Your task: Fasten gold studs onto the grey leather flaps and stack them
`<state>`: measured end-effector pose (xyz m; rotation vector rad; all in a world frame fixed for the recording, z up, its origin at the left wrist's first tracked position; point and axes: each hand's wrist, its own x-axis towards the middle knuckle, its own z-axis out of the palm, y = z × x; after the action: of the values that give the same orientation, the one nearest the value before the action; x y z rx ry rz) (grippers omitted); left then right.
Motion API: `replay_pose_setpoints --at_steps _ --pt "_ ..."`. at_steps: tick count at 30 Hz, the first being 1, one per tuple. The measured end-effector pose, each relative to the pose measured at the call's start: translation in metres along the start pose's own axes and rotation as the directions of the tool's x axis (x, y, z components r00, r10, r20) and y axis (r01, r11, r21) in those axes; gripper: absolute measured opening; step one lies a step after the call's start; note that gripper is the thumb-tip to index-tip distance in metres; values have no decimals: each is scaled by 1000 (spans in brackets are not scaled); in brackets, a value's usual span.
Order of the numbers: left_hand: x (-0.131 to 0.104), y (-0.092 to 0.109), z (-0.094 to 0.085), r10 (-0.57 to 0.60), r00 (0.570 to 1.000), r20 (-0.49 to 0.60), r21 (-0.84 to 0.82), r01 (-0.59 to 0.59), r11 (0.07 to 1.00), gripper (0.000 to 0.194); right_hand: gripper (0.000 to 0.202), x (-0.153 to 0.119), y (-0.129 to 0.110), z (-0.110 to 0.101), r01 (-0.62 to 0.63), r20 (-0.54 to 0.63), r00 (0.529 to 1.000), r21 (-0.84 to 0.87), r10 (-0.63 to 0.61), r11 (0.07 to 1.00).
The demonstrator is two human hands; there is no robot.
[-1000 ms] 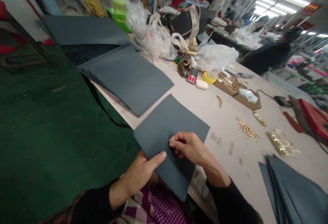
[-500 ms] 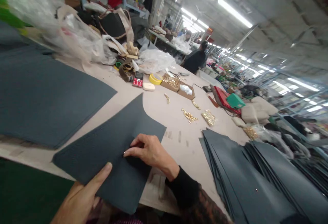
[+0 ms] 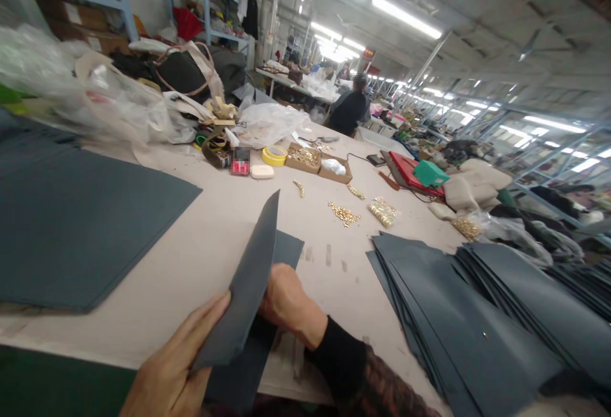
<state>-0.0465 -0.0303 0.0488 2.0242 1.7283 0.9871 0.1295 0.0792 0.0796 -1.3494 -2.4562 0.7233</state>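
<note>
A dark grey sheet (image 3: 245, 289) stands folded up above the table's near edge, its right part lying low on the tabletop. My left hand (image 3: 179, 360) grips the raised part from the left, fingers along its outer face. Behind the fold, on the right, is my right hand (image 3: 289, 302); its knuckles show, but its fingertips are hidden by the sheet. Small gold metal pieces (image 3: 344, 214) lie in a loose pile beyond the sheet, beside a clear bag of gold pieces (image 3: 382, 211).
Stacks of dark sheets lie at the left (image 3: 95, 226) and right (image 3: 443, 315). Farther back are a yellow tape roll (image 3: 274, 156), a small carton of gold parts (image 3: 304, 157), plastic bags and a red item (image 3: 410, 172). A person (image 3: 351, 108) is in the background.
The sheet's left part has been lifted and folded upright by my left hand. My right hand's fingertips, visible before on the sheet, are now behind it. The view has shifted slightly.
</note>
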Motion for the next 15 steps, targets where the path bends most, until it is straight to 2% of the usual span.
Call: replay_pose_setpoints --at_steps 1,3,6,7,9,10,12,15 --pt "1 0 4 64 998 12 72 -64 995 56 13 -1 5 1 10 5 1000 -49 -10 999" --pt "2 1 13 154 986 65 232 -165 959 68 18 -3 17 1 28 9 1000 -77 -28 997" --pt "1 5 26 157 974 162 391 -209 896 69 18 -10 38 -14 89 12 996 -19 -89 996" --pt "1 6 29 153 972 178 416 -215 883 68 16 -13 46 -24 62 -5 998 -11 -62 998" --pt "0 5 34 159 972 175 428 -221 876 65 14 -19 67 -49 -108 -109 989 -40 103 993" --pt "0 2 36 168 971 169 424 -225 877 65 17 -21 80 -62 -227 -187 959 -64 211 972" --pt "-2 -6 41 190 970 154 418 -239 876 67 26 -24 108 -88 -432 -330 866 -113 376 895" --pt "-5 -19 48 273 957 99 399 -289 870 69 31 -23 148 -113 -556 -389 797 -176 462 812"
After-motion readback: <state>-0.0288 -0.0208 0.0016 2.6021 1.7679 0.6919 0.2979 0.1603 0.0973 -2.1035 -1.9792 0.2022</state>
